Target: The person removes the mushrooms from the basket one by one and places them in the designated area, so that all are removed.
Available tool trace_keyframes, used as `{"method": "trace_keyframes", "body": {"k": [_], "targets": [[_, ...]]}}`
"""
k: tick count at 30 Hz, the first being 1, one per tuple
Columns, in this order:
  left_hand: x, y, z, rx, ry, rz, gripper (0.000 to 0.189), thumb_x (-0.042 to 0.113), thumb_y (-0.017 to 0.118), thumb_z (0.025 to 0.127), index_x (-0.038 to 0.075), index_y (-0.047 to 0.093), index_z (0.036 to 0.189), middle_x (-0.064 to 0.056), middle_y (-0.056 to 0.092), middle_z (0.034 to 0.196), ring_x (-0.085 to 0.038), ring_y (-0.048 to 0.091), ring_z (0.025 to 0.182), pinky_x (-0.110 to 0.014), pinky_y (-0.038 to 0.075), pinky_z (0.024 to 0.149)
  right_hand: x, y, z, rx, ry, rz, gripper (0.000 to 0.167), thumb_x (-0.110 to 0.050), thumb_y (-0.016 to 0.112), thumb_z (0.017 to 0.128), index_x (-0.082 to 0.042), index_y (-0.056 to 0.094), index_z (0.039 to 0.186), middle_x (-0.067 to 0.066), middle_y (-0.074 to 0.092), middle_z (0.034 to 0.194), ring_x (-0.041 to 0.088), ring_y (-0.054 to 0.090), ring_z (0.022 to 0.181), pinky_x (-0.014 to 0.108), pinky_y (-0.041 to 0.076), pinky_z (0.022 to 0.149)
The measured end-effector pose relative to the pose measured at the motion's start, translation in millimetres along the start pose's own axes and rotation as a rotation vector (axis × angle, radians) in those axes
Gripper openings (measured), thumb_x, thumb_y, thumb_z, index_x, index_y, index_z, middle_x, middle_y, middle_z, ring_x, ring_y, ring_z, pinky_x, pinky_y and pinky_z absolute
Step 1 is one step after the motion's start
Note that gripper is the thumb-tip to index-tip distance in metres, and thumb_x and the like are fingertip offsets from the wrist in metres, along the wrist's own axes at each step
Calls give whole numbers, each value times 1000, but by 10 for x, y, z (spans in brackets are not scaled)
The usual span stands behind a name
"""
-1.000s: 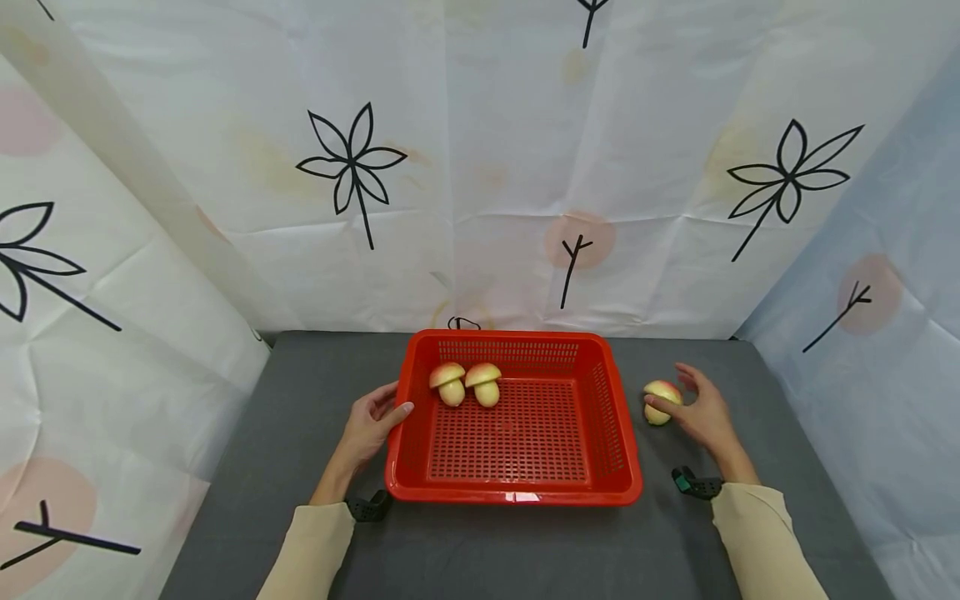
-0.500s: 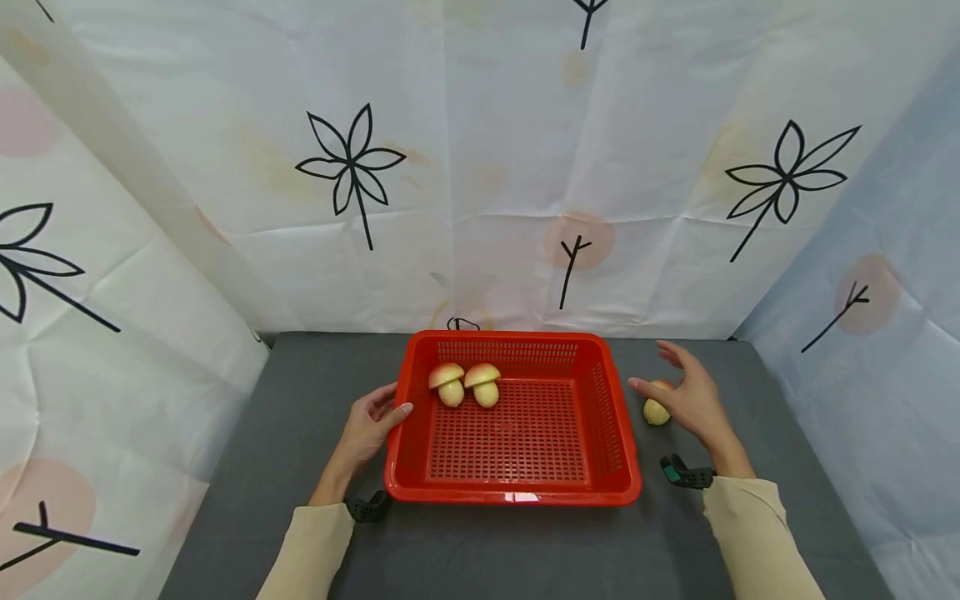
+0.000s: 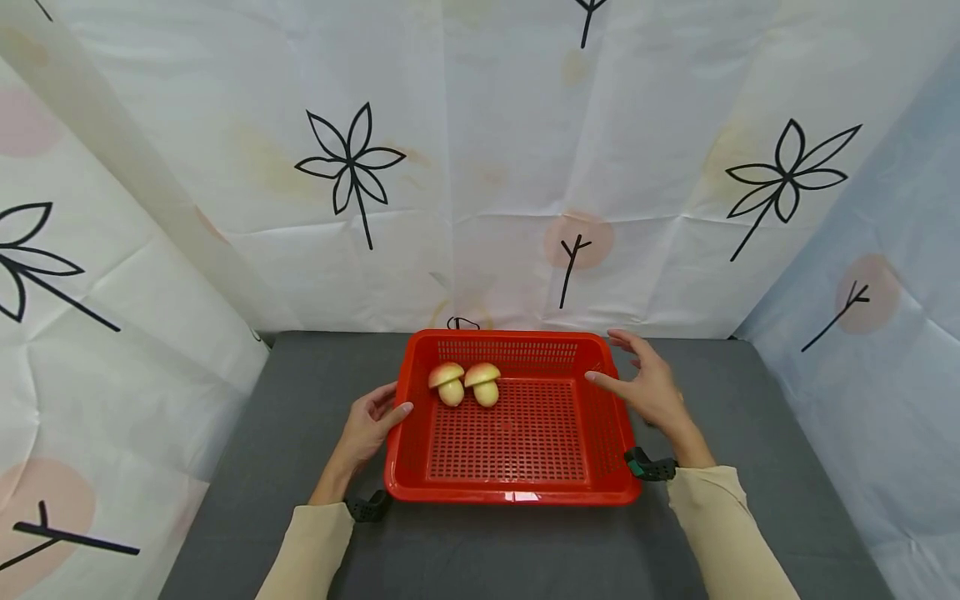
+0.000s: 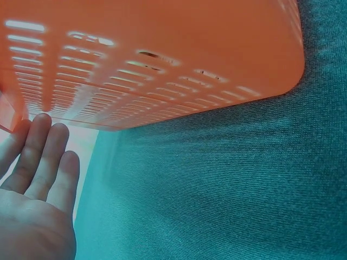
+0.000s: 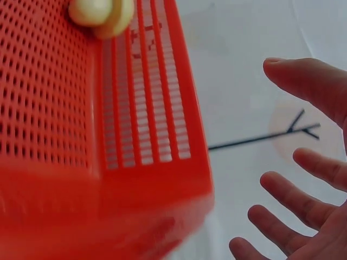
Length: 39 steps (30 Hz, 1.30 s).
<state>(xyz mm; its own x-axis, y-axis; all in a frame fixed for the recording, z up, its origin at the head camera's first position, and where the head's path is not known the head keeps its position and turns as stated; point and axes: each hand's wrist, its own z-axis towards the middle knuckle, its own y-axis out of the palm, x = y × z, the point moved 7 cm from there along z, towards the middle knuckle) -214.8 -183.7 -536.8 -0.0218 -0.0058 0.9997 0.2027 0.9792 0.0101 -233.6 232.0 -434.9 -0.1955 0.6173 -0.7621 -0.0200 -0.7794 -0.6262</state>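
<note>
A red plastic basket with perforated walls and floor stands on the table. Two toy mushrooms with yellow stems and reddish caps lie side by side at its back left. My left hand holds the basket's left side, thumb over the rim; in the left wrist view its fingers reach up along the outer wall. Fingers spread and holding nothing, my right hand hovers over the basket's right rim near the back corner. The yellow-and-red piece right of the basket is hidden behind that hand.
A dark grey cloth covers the table. White patterned sheets hang close behind the table and along both sides. Black camera straps sit on the wrists, the right one overlapping the basket's front right corner.
My right hand has left the yellow-and-red piece and moved left to the basket's right rim, fingers spread. The left hand, basket and both mushrooms have stayed in place.
</note>
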Motion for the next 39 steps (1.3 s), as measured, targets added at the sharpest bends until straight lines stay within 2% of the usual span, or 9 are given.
{"method": "trace_keyframes", "body": {"k": [7, 13, 21, 29, 39], "targets": [[16, -1, -4, 3, 0, 6, 56, 11, 66, 100, -5, 43, 149, -30, 52, 142, -49, 55, 125, -38, 59, 89, -165, 283, 79, -61, -10, 18, 80, -27, 84, 86, -3, 44, 151, 22, 49, 147, 42, 41, 138, 65, 34, 111], [21, 9, -11, 0, -8, 1, 56, 11, 66, 100, -4, 42, 149, -30, 52, 142, -50, 54, 125, -40, 58, 90, -259, 484, 122, -104, -32, 50, 78, -29, 85, 85, -7, 46, 150, 22, 49, 147, 43, 42, 137, 67, 38, 107], [20, 6, -5, -2, -7, 7, 56, 11, 65, 101, -4, 42, 149, -30, 52, 142, -50, 54, 126, -39, 58, 90, -319, 744, 182, -176, -32, 105, 78, -28, 86, 84, -7, 48, 148, 18, 50, 148, 38, 44, 138, 63, 35, 112], [24, 2, -6, -2, -3, 2, 56, 10, 65, 101, -5, 42, 150, -30, 51, 143, -48, 55, 126, -37, 59, 90, -390, 1015, 257, -236, -40, 85, 75, -25, 86, 84, -6, 49, 147, 17, 52, 145, 39, 47, 134, 61, 38, 111], [16, 6, -6, 1, -1, 5, 56, 10, 66, 100, -4, 43, 149, -29, 52, 143, -50, 52, 127, -44, 56, 93, -442, 1314, 352, -294, -35, 56, 76, -17, 87, 83, -5, 49, 147, 15, 49, 149, 36, 46, 137, 55, 40, 112]]}}
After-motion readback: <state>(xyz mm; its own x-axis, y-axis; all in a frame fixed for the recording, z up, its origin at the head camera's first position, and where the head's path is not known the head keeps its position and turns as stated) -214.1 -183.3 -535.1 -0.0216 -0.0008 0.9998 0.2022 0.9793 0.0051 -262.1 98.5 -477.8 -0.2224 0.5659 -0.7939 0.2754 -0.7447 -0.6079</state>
